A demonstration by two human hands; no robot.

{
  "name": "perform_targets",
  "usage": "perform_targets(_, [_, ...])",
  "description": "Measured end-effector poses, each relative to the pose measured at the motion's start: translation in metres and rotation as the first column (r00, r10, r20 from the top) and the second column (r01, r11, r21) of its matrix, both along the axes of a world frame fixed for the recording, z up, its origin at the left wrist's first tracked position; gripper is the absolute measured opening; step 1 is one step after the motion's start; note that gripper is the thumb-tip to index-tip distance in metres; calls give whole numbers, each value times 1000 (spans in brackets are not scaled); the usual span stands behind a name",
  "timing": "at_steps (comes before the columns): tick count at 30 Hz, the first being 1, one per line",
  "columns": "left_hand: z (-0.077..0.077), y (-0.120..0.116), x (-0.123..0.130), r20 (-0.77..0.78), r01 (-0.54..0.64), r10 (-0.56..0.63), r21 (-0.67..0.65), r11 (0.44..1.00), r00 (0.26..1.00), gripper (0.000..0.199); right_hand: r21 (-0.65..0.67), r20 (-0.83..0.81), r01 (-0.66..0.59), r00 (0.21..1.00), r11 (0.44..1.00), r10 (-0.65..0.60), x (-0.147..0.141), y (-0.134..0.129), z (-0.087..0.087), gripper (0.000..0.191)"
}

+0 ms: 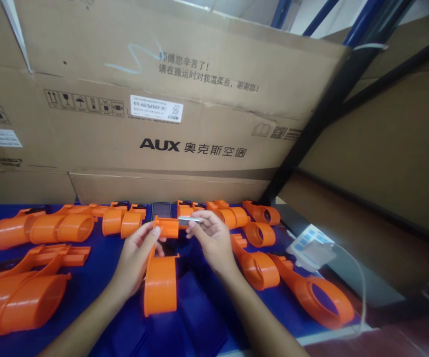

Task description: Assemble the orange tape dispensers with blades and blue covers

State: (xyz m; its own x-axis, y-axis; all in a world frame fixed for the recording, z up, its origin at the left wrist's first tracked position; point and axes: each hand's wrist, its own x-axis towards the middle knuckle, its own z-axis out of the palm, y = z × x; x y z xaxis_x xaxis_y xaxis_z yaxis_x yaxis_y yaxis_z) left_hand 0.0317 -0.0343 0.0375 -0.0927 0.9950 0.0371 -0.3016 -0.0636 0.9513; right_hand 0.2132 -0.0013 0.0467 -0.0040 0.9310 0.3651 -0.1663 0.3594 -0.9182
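Observation:
An orange plastic part [161,285] with a wide ring at its lower end and a short tube at its top hangs from my left hand [136,253], whose fingers and thumb pinch it near the tube. My right hand [212,240] grips a small silver metal piece [189,221] between thumb and fingers. The metal piece lies level, with its left end at the right opening of the orange tube. Whether its tip is inside the tube cannot be made out.
Several similar orange parts [76,227] lie in rows on the blue surface [98,267], left and right. A phone-like dark device [161,210] rests at the back. Cardboard [199,124] stands behind. A white-and-blue packet [313,247] and a pale cable [363,282] are at the right.

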Motion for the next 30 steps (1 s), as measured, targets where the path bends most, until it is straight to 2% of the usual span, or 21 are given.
perform_targets(4, [-4,2,-1,-50,25,-24,9,1000,998,42,18,57,-13,998,1000,12,-1,-1,0,24])
perform_targets(6, [-6,2,0,-50,31,-31,13,999,998,43,13,51,-9,999,1000,8,-2,-1,0,28])
perform_targets(9, [-9,4,0,-20,-1,1,13,1000,1000,46,20,27,76,997,997,-76,1,2,-1,35])
perform_targets(11, [-9,5,0,5,-27,27,1,1000,1000,47,32,30,142,989,989,-143,4,4,-2,31])
perform_targets(16, [-9,5,-1,28,-50,51,-23,998,998,52,39,94,160,982,986,-163,7,4,-5,23])
perform_targets(19, [-9,4,-1,25,-40,41,-36,999,999,53,42,107,133,985,990,-136,4,1,-5,24])
perform_targets(27, [-19,5,-2,-57,3,-3,10,1000,998,53,58,221,-60,974,997,45,-3,-9,-3,27])
perform_targets(30, [-15,4,-2,-46,15,-15,0,1000,999,50,58,246,-95,966,994,78,-3,-9,-5,29])
